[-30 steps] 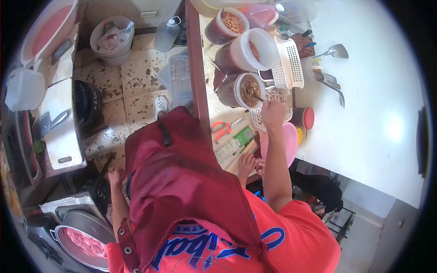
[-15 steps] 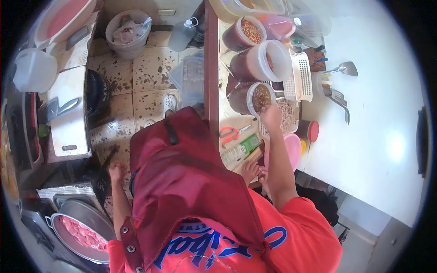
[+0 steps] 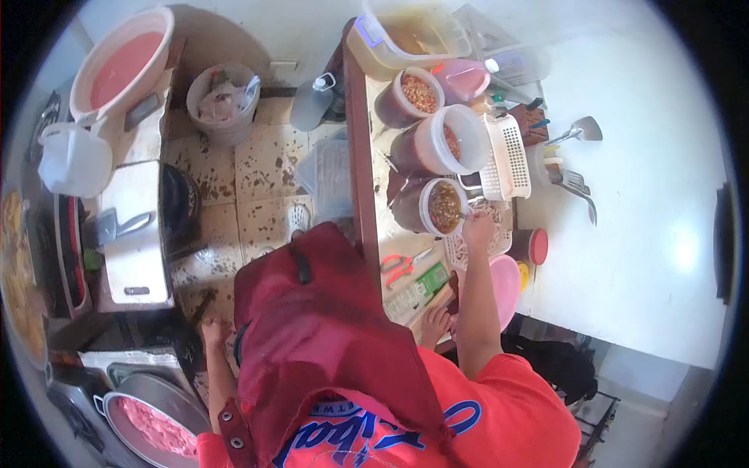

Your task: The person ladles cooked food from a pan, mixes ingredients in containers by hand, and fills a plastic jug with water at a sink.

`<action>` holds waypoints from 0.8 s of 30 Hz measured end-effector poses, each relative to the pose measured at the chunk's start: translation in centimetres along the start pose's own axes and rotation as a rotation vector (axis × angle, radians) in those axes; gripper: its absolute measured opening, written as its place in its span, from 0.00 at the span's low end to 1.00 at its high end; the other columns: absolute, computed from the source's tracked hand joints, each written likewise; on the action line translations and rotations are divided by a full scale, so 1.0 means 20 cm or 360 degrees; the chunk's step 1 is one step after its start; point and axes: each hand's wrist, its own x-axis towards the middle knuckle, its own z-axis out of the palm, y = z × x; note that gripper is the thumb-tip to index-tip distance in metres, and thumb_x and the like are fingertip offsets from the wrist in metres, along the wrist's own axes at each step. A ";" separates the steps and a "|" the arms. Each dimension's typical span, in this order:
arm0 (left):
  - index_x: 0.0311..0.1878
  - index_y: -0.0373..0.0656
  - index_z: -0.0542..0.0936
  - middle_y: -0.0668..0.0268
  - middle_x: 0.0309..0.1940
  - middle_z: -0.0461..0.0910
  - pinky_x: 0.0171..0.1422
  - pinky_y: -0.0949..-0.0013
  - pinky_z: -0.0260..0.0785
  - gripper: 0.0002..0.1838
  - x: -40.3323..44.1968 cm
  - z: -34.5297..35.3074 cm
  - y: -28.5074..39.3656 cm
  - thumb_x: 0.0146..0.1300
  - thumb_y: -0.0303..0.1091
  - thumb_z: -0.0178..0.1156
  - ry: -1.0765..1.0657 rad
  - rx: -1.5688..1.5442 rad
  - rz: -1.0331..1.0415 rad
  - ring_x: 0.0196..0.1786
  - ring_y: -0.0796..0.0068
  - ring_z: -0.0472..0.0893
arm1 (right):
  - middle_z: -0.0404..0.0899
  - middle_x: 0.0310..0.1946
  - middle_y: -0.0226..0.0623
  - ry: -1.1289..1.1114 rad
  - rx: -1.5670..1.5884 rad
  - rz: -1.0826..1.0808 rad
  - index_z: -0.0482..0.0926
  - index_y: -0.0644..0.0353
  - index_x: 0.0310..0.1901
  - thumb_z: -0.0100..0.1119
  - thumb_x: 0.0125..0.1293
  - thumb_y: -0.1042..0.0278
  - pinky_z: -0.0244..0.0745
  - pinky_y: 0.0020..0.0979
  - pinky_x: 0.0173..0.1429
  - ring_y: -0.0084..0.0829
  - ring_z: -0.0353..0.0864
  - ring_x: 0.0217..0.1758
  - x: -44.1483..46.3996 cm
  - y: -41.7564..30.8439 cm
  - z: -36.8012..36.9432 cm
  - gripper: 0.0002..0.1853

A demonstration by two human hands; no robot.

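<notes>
My right hand (image 3: 478,230) is closed around the handle of a spoon, which dips into a clear round tub (image 3: 443,207) of brown sauce with bits in it. My left hand (image 3: 211,331) hangs low at the left of the apron, fingers curled, with nothing visible in it. Behind the sauce tub stand a tub of reddish contents (image 3: 449,140) and another of red and yellow bits (image 3: 419,92). A white basket (image 3: 501,243) with pale strips lies beside my right hand. Orange-handled scissors (image 3: 398,269) and a green-and-white packet (image 3: 417,292) lie nearer.
Another person's hand (image 3: 437,324) rests at the near counter edge, beside a pink round item (image 3: 505,288). A red-lidded jar (image 3: 537,246) and metal utensils (image 3: 576,183) are to the right. At left are a cutting board (image 3: 136,265) with a cleaver and a pot (image 3: 148,390) of pink meat.
The view has shifted, so the counter items appear lower. My right hand has moved from over the sauce toward the tub's right rim, still on the spoon.
</notes>
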 end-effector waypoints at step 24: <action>0.43 0.35 0.71 0.62 0.24 0.75 0.21 0.73 0.66 0.11 -0.21 0.14 0.15 0.56 0.27 0.52 0.0555 -0.0489 0.0023 0.21 0.74 0.74 | 0.76 0.31 0.37 -0.1145 0.1105 -0.1392 0.76 0.63 0.46 0.62 0.55 0.69 0.73 0.29 0.39 0.29 0.76 0.32 -0.47 -1.58 0.05 0.16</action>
